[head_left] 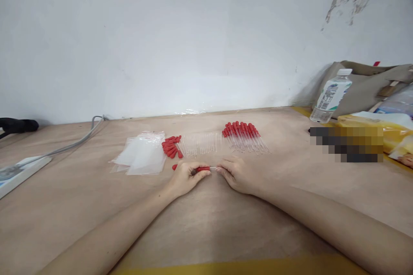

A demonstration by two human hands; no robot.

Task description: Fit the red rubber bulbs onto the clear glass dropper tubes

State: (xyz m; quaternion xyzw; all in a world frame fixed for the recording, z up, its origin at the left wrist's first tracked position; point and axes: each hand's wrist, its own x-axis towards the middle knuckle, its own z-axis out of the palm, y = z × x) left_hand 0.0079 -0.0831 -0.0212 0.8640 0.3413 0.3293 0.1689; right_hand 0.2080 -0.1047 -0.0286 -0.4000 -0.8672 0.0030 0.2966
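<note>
Between my hands, just short of the piles, sits the piece I am working. My left hand is closed in a pinch on a red bulb, and my right hand pinches the clear tube at its mouth. I judge it best to keep both in line and press gently, since the tube looks fragile. Loose bulbs, bare tubes and capped droppers lie close beyond my knuckles. The table toward me offers room.
</note>
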